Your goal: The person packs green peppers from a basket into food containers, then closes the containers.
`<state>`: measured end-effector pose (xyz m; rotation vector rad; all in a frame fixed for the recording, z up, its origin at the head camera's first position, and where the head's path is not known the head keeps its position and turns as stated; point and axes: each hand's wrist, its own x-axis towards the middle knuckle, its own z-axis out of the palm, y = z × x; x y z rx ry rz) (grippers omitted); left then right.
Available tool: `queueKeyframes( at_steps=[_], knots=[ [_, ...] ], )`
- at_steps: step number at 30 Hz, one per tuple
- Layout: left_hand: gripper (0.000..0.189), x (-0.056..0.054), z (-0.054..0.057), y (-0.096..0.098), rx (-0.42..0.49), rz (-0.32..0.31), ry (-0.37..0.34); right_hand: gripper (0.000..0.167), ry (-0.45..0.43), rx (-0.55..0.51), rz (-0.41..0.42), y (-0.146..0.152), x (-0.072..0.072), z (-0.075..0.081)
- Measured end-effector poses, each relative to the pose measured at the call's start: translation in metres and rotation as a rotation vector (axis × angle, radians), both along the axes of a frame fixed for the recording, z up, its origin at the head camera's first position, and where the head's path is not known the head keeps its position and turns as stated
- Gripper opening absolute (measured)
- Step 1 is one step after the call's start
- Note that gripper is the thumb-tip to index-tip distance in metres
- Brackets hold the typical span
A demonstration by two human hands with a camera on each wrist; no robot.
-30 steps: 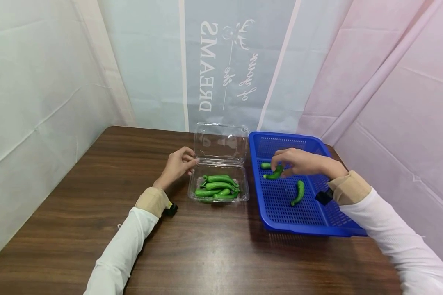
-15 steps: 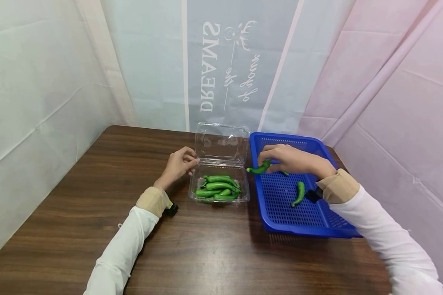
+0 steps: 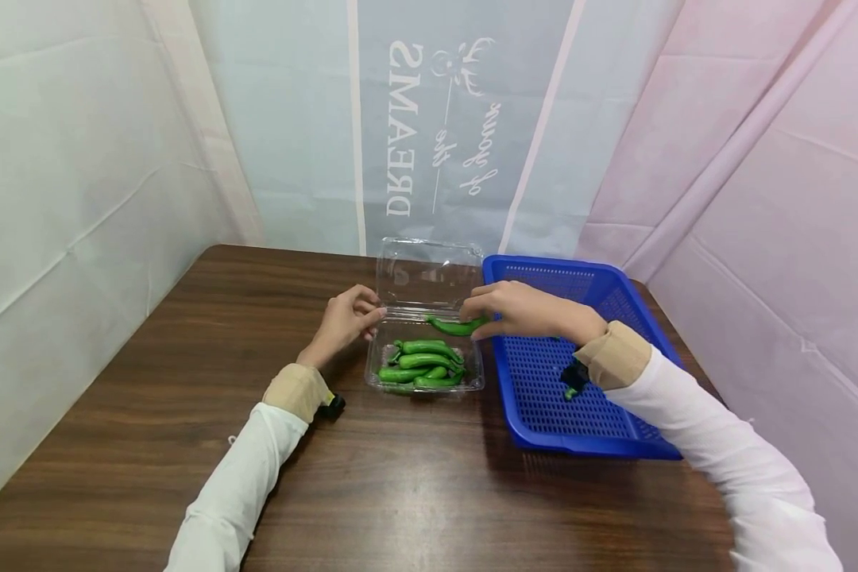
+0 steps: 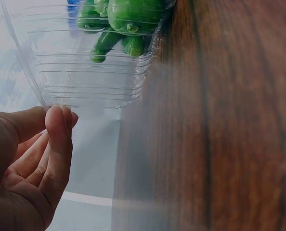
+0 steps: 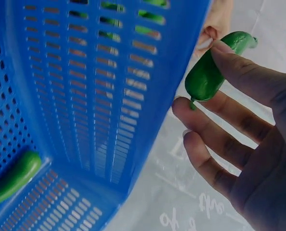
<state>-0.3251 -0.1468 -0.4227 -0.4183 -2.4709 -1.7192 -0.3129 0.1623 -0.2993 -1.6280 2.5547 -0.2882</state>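
A clear plastic clamshell box stands on the table with its lid raised, and several green peppers lie in its base. At its back left corner, my left hand pinches the rim between thumb and fingers, as the left wrist view shows up close. My right hand grips one green pepper over the back right part of the box. In the right wrist view this pepper sits between thumb and fingers, its stem end showing below.
A blue perforated basket stands right of the box, partly under my right forearm. One green pepper shows inside it in the right wrist view. Behind the brown table hangs a printed cloth.
My right hand has lifted a green pepper from the blue basket and carried it left, over the clear box. The left hand has stayed at the box's rim.
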Motion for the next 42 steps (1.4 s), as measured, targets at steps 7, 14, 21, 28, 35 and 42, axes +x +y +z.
queueKeyframes(
  at_steps=[7,14,21,28,35,42],
  knots=[
    [0.023,0.001,-0.002,-0.001,-0.016,0.014,0.017,0.027,0.017,0.045,0.052,-0.020,-0.002,-0.011],
    [0.023,0.003,-0.004,-0.002,-0.025,0.032,0.015,0.029,-0.022,0.107,0.061,-0.033,-0.005,-0.021],
    [0.023,0.003,-0.004,-0.002,-0.030,0.030,0.019,0.025,-0.023,0.180,0.062,-0.040,-0.005,-0.029],
    [0.024,0.002,-0.003,-0.001,-0.033,0.026,0.024,0.022,-0.051,0.234,0.048,-0.044,-0.005,-0.032],
    [0.023,0.001,-0.003,0.000,-0.034,0.023,0.027,0.020,-0.063,0.242,0.049,-0.046,-0.005,-0.038],
    [0.023,0.000,-0.002,0.002,-0.032,0.019,0.032,0.019,-0.069,0.230,0.041,-0.044,-0.004,-0.039]
  ],
)
